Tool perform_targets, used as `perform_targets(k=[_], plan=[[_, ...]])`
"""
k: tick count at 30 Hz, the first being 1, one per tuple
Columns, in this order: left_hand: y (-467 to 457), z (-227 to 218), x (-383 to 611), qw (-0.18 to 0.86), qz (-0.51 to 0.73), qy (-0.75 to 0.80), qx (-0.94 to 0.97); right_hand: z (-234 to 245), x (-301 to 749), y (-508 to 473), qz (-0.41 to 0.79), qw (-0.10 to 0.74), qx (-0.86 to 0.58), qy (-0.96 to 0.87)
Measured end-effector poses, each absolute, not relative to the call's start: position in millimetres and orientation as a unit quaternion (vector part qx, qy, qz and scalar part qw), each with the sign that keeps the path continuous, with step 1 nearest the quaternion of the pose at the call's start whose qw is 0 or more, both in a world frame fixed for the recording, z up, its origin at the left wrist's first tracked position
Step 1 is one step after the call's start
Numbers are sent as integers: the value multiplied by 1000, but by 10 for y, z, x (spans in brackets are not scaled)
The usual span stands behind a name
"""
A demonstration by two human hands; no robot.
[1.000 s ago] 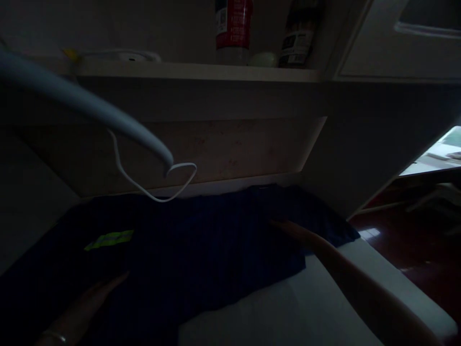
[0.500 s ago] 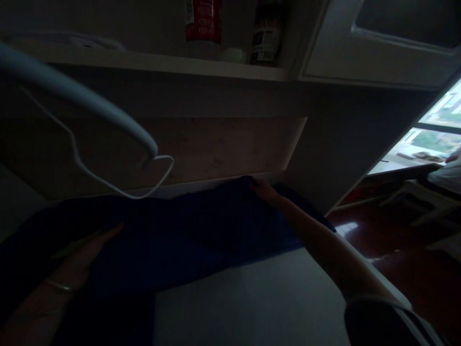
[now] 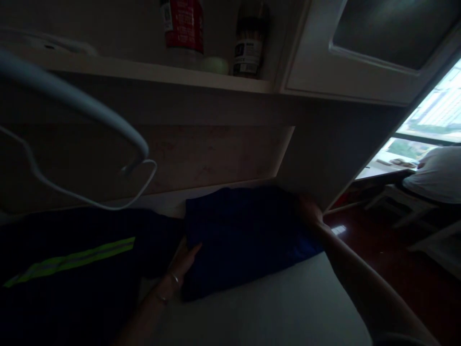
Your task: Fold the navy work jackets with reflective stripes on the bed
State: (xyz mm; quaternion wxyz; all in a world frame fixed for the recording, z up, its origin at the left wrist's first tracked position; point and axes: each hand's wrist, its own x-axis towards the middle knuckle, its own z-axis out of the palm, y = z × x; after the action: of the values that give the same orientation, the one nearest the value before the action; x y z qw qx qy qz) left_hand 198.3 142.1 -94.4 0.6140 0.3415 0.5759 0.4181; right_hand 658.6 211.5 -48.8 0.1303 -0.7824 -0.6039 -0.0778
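A folded dark blue garment (image 3: pixel 245 235) lies along the back of a white surface, its exact kind unclear in the dim light. My left hand (image 3: pixel 186 259) grips its left edge, thumb on top and the other fingers mostly hidden. At the opposite end, my right hand (image 3: pixel 309 211) is closed around the right edge, its fingers in shadow. Left of my left hand spreads another dark garment (image 3: pixel 158 240) with a yellow-green reflective stripe (image 3: pixel 75 259).
A white desk lamp arm (image 3: pixel 90 105) and its thin cable hang at the left. Above, a shelf (image 3: pixel 151 76) holds a red-labelled bottle (image 3: pixel 184 26) and a dark-topped jar (image 3: pixel 248 48). A person in a white top (image 3: pixel 439 173) is by the window at right.
The blue garment has shifted right, away from the striped one, whose stripe now shows. Both my hands have moved right with it, and the view has turned slightly.
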Motion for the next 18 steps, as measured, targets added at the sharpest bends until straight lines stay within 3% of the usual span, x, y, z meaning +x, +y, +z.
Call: perform_targets(k=[5,8,13,18], plan=[[1238,-1012,1865,559,415,582,419,-1237,6205,1868,-30,21,-715,-698],[867,-857,1720,439,344,631,539,-1436,6165,1815,5,-4,-729,-685],[-202,-799,1247,215,170,688,673,-1317,5885,1876,14,88,-724,-685],[-1037,-1198,801,102,55,769,628,-1016,4655,1728,119,229,-609,-750]])
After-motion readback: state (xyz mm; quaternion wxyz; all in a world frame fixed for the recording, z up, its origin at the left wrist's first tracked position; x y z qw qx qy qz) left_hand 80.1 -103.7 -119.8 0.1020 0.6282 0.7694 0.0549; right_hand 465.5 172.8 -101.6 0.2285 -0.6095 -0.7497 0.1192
